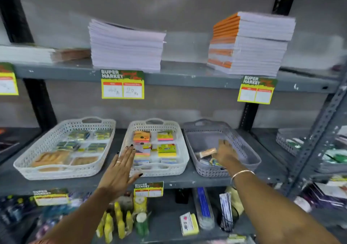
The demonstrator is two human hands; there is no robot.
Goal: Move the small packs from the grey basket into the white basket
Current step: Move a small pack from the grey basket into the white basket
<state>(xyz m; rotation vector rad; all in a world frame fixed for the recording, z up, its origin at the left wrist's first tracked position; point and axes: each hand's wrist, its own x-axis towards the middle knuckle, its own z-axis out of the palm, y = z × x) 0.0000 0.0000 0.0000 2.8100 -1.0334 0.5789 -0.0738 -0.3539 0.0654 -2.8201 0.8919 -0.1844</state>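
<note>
The grey basket stands on the middle shelf at the right, with a few small packs at its near left corner. My right hand reaches into it, fingers curled over the packs; I cannot tell whether it grips one. The white basket sits just left of the grey one, filled with coloured small packs. My left hand is flat and spread against that white basket's near left rim, holding nothing.
A larger white basket with packs sits further left. Paper stacks and orange-spined pads fill the upper shelf. Price tags hang from shelf edges. Bottles and stationery crowd the lower shelf. A metal upright rises at right.
</note>
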